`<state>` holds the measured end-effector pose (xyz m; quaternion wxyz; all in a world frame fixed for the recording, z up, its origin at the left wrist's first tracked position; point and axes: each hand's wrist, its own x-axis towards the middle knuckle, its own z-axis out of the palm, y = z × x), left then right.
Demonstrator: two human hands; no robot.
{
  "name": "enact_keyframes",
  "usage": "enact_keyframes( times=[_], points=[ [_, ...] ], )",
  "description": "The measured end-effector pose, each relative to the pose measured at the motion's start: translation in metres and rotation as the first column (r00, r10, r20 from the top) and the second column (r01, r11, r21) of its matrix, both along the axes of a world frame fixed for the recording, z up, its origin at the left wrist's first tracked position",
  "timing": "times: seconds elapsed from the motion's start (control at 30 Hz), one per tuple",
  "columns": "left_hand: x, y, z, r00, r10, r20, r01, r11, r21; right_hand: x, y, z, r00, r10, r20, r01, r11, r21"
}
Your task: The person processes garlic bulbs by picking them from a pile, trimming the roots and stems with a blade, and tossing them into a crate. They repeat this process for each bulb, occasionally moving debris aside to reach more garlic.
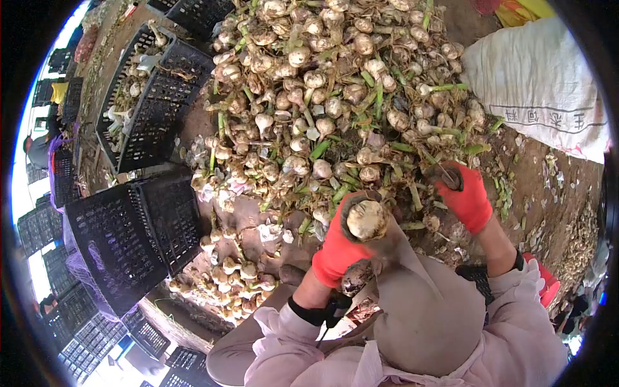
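My left hand [342, 248], in a red glove with a dark palm, is closed around a garlic bulb [367, 220], its pale face turned up. My right hand [467, 197], gloved the same way, is closed to the right of it, above the edge of the garlic pile. A thin blade-like tool [444, 171] shows at its fingers; most of it is hidden in the grip. In front of both hands lies a large heap of garlic [322, 122] with dry roots and green stem pieces. The two hands are apart.
Black plastic crates [116, 238] stand at the left, and one crate [158, 97] behind holds garlic. A smaller group of trimmed bulbs [232, 277] lies on the ground at lower left. A white woven sack [535, 84] sits at right. The cap [425, 316] covers part of the lower view.
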<state>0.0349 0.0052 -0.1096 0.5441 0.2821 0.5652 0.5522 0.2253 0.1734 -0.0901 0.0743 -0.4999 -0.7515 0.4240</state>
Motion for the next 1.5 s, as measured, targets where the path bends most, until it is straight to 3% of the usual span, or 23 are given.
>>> enact_keyframes(
  times=[0.07,0.1,0.17,0.2,0.3,0.33,0.43,0.53,0.6,0.63,0.67,0.7,0.77,0.8,0.87,0.93,1.03,1.07,1.1,1.17,1.27,1.43,1.5],
  points=[
    [0.001,0.008,-0.001,0.860,-0.127,-0.495,0.176,0.983,0.053,-0.014,0.004,0.031,0.981,0.168,0.092,-0.158,0.981,-0.115],
    [0.003,0.010,0.002,0.704,-0.355,-0.615,0.355,0.926,-0.128,-0.017,0.004,0.028,0.944,0.307,0.117,-0.302,0.951,-0.059],
    [0.005,0.016,0.005,0.228,-0.716,-0.660,0.546,0.655,-0.522,-0.019,0.004,0.016,0.814,0.549,0.189,-0.566,0.823,0.046],
    [0.007,0.016,0.004,0.059,-0.722,-0.689,0.586,0.584,-0.562,-0.025,0.002,0.017,0.782,0.604,0.155,-0.609,0.793,-0.016],
    [0.014,0.004,-0.025,0.150,-0.341,-0.928,0.658,0.735,-0.164,-0.034,-0.004,0.001,0.666,0.715,0.211,-0.724,0.688,-0.045],
    [0.013,0.006,-0.017,0.078,-0.293,-0.953,0.640,0.747,-0.177,-0.036,-0.004,-0.002,0.616,0.742,0.264,-0.746,0.657,-0.108],
    [0.018,0.010,-0.015,0.026,-0.335,-0.942,0.646,0.724,-0.240,-0.038,-0.006,-0.005,0.651,0.708,0.275,-0.711,0.695,-0.107],
    [0.010,0.002,0.014,-0.026,-0.517,-0.856,0.685,0.614,-0.391,-0.014,0.007,-0.035,0.569,0.666,0.481,-0.637,0.728,-0.255],
    [-0.008,-0.019,0.029,0.041,-0.591,-0.806,0.622,0.646,-0.442,0.014,0.017,-0.029,0.712,0.545,0.444,-0.470,0.839,-0.276],
    [-0.021,-0.030,0.031,0.080,-0.737,-0.671,0.469,0.622,-0.627,0.023,0.017,-0.027,0.770,0.481,0.420,-0.383,0.874,-0.300],
    [-0.038,-0.048,0.035,0.149,-0.850,-0.505,0.316,0.525,-0.791,0.025,0.011,-0.021,0.893,0.279,0.354,-0.203,0.950,-0.237],
    [-0.066,-0.089,0.015,0.221,-0.820,-0.528,0.241,0.570,-0.785,0.023,0.008,-0.019,0.938,0.158,0.307,-0.123,0.984,-0.131],
    [-0.099,-0.077,0.044,0.124,-0.992,0.017,0.199,0.008,-0.980,0.011,0.012,-0.019,0.983,-0.076,0.166,0.064,0.995,0.081],
    [-0.112,-0.100,0.032,0.139,-0.990,0.018,0.095,-0.004,-0.995,0.008,0.018,-0.030,0.960,-0.037,0.276,-0.019,0.981,0.195],
    [-0.126,-0.162,-0.003,0.169,-0.985,0.019,-0.112,-0.039,-0.993,-0.011,0.026,-0.048,0.863,0.047,0.504,-0.110,0.989,0.096],
    [-0.111,-0.128,0.004,0.222,-0.973,-0.062,0.034,0.072,-0.997,-0.017,0.022,-0.074,0.801,0.063,0.595,-0.159,0.981,0.111],
    [-0.071,-0.058,0.010,0.398,-0.849,-0.347,0.187,0.445,-0.876,-0.033,0.036,-0.093,0.977,-0.053,0.205,-0.047,0.889,0.455],
    [-0.060,-0.039,-0.002,0.538,-0.785,-0.306,0.231,0.486,-0.843,-0.048,0.050,-0.092,0.987,-0.018,0.159,-0.067,0.854,0.517],
    [-0.050,-0.019,-0.014,0.664,-0.704,-0.253,0.263,0.536,-0.802,-0.055,0.068,-0.111,0.978,0.044,0.202,-0.125,0.903,0.412],
    [-0.026,0.021,-0.012,0.729,-0.581,-0.362,0.231,0.706,-0.669,-0.072,0.099,-0.157,0.948,0.185,0.259,-0.239,0.950,0.198],
    [-0.011,0.049,-0.042,0.904,-0.373,-0.209,0.213,0.817,-0.536,-0.088,0.111,-0.161,0.887,0.307,0.344,-0.227,0.940,-0.254],
    [-0.004,0.053,-0.063,0.968,-0.160,-0.193,0.057,0.891,-0.450,-0.061,0.063,-0.126,0.960,0.280,0.023,-0.254,0.897,-0.361],
    [-0.002,0.059,-0.054,0.962,-0.169,-0.216,0.027,0.841,-0.541,-0.059,0.053,-0.131,0.973,0.230,-0.033,-0.220,0.868,-0.445]
  ],
)
